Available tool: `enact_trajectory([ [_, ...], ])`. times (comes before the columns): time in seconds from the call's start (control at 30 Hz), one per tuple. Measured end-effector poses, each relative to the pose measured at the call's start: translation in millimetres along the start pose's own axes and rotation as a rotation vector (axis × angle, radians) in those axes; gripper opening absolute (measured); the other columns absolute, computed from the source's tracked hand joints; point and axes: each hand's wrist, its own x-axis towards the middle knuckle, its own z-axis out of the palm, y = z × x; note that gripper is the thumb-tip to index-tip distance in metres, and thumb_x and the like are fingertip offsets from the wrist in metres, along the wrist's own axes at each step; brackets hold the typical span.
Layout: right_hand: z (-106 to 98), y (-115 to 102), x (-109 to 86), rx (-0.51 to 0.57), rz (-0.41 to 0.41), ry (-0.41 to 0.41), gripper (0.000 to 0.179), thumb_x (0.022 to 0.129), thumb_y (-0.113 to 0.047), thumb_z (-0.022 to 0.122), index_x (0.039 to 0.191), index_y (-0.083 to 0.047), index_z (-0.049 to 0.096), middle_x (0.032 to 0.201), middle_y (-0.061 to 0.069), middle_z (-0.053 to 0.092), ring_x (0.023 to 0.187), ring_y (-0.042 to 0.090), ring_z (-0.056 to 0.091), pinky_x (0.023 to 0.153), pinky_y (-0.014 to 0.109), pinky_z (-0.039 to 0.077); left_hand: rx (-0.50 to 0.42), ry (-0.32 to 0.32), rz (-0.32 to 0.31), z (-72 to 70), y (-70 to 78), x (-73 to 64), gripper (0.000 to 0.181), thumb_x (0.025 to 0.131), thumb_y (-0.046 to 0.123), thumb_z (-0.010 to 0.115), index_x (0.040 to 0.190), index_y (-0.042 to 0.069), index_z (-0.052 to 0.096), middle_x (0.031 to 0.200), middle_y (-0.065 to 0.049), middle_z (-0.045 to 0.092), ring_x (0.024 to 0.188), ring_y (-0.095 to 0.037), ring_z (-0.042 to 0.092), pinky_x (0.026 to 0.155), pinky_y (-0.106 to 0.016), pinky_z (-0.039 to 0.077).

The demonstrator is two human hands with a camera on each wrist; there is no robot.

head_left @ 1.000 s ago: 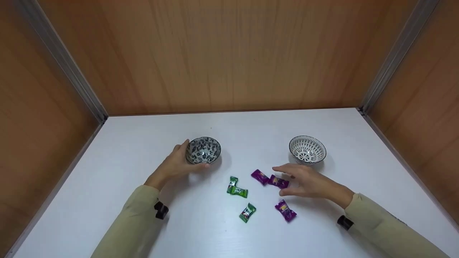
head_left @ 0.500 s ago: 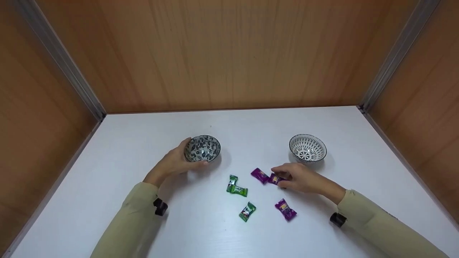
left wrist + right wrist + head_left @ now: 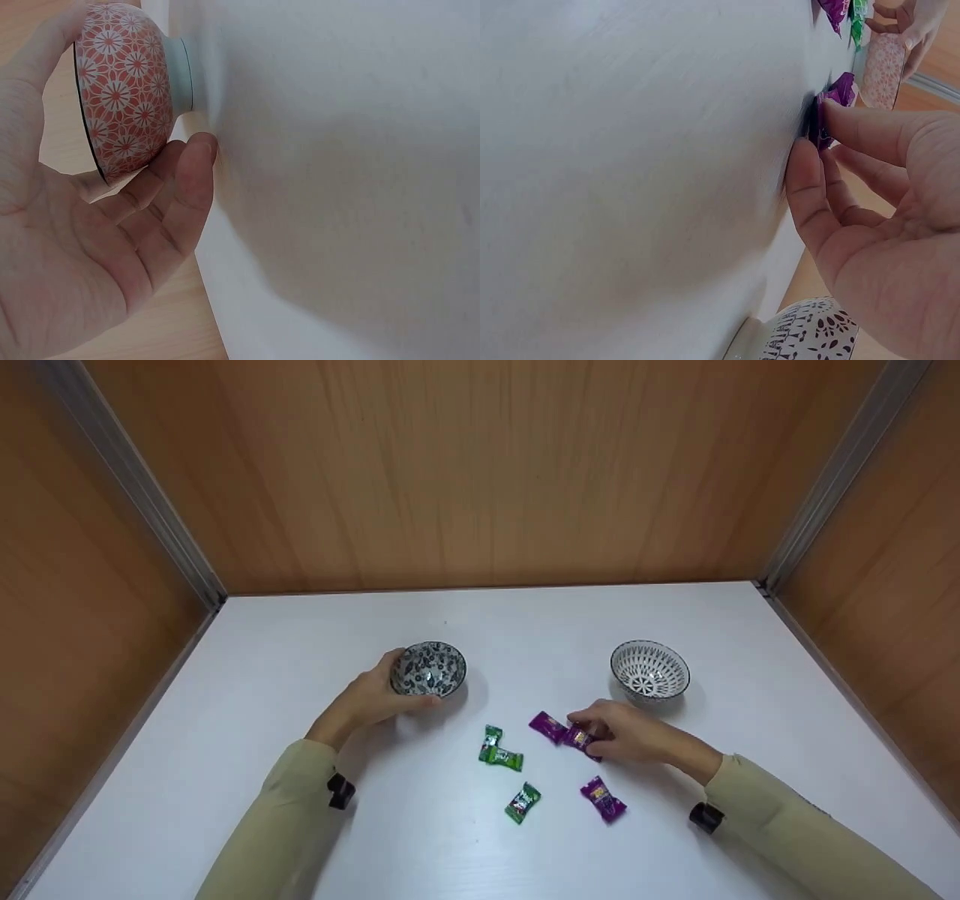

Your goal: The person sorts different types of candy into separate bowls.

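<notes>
I see the left hand (image 3: pixel 367 699) curved wide around a flowered bowl (image 3: pixel 429 669) on the white table (image 3: pixel 420 832). Green sweets (image 3: pixel 505 758) lie next, then the right hand (image 3: pixel 631 733), in a narrow pinch, holds a purple sweet (image 3: pixel 580 739) near a second bowl (image 3: pixel 650 669)

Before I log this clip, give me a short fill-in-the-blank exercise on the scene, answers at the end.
1. In the left wrist view, the left hand holds a bowl whose outside is patterned in white and ____.
2. The right hand pinches a wrapped sweet whose wrapper is mainly ____.
3. The number of green sweets on the table is ____.
4. In the head view, the unheld bowl stands to the ____ of the held one.

Missing words: red; purple; three; right.
</notes>
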Motion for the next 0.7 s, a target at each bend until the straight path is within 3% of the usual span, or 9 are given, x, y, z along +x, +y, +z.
enact_trajectory([
  [0.33, 1.7, 1.6, -3.2, 0.036, 0.021, -0.002, 0.038, 0.088, -0.001, 0.074, 0.125, 0.001, 0.064, 0.104, 0.004, 0.064, 0.094, 0.020, 0.062, 0.083, 0.033, 0.056, 0.015, 0.000, 0.014, 1.3, 0.0, -1.6, 0.121, 0.070, 0.069, 0.082, 0.161, 0.015, 0.022, 0.157, -0.022, 0.038, 0.142, -0.041, 0.038, 0.114, -0.060, 0.031],
  [0.7, 4.3, -0.9, -3.0, 0.071, 0.045, 0.029, 0.028, 0.095, -0.008, 0.070, 0.122, -0.003, 0.065, 0.101, -0.002, 0.067, 0.095, 0.017, 0.063, 0.084, 0.030, 0.056, -0.002, -0.012, -0.004, -0.7, 1.0, -1.7, 0.121, 0.070, 0.068, 0.082, 0.161, 0.017, 0.020, 0.158, -0.021, 0.036, 0.143, -0.042, 0.035, 0.114, -0.060, 0.030],
])
